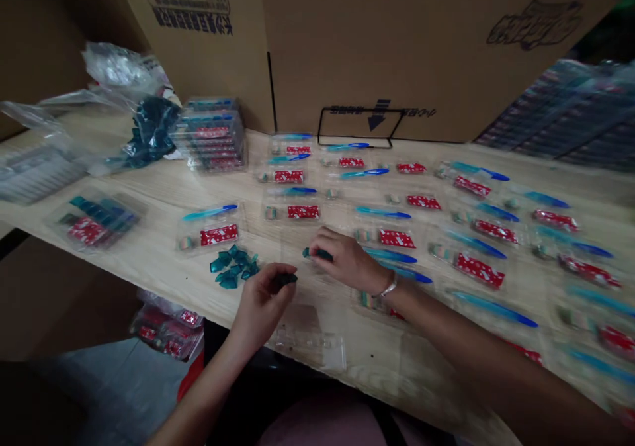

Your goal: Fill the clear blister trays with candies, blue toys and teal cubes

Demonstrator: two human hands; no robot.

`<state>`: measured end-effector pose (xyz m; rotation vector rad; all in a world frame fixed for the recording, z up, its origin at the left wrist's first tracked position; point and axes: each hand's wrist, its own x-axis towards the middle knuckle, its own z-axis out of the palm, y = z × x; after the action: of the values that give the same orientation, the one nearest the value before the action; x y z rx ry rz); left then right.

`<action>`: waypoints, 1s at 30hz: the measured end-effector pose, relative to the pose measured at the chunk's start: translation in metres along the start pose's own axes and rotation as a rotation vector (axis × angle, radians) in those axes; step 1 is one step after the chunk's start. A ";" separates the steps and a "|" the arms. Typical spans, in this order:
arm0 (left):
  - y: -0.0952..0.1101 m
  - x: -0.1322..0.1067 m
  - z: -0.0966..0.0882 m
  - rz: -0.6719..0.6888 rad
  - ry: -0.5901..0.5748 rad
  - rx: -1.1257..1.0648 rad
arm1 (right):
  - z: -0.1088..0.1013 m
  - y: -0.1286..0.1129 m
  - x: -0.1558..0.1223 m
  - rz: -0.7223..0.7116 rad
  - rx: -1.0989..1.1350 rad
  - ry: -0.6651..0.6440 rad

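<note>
My left hand (262,297) is closed on a small dark teal piece (286,278), pinched between thumb and fingers. To its right, my right hand (342,255) grips another teal piece (321,255) just above a see-through plastic tray, which I can barely make out. A loose pile of small shiny teal pieces (232,266) lies on the table left of my left hand. Below my hands, near the front edge, rests a see-through plastic tray (317,348). Several filled trays, with blue pens (383,213) and red patterned packets (397,237), spread around my right hand and forearm.
A large cardboard box (372,49) walls off the back of the table. Filled packs (213,135) stand stacked at the back left, beside a plastic bag of teal pieces (151,128). More stacked packs (570,115) sit far right. One closed pack (94,221) lies at left.
</note>
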<state>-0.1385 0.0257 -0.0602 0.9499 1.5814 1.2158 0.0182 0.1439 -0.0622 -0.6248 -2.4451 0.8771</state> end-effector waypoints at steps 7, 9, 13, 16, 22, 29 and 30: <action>-0.011 0.021 -0.009 0.211 -0.095 0.388 | 0.007 0.008 0.020 -0.051 -0.134 -0.133; -0.011 0.022 -0.011 0.208 -0.117 0.413 | 0.007 0.006 0.025 -0.012 -0.159 -0.167; -0.009 0.022 -0.012 0.164 -0.132 0.385 | 0.005 0.001 0.032 -0.027 -0.285 -0.238; -0.009 0.018 -0.011 0.082 -0.097 0.225 | 0.003 -0.008 0.028 -0.084 -0.367 -0.238; 0.000 0.002 -0.007 -0.062 -0.081 -0.309 | 0.004 -0.035 0.008 0.196 0.210 -0.098; 0.010 -0.008 -0.007 -0.180 -0.127 -0.495 | 0.003 -0.042 -0.001 0.468 0.863 -0.231; 0.010 -0.010 -0.008 -0.204 -0.169 -0.529 | 0.004 -0.042 -0.002 0.482 0.926 -0.220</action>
<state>-0.1427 0.0167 -0.0474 0.5187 1.1085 1.2805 0.0067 0.1118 -0.0368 -0.7656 -1.7323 2.1602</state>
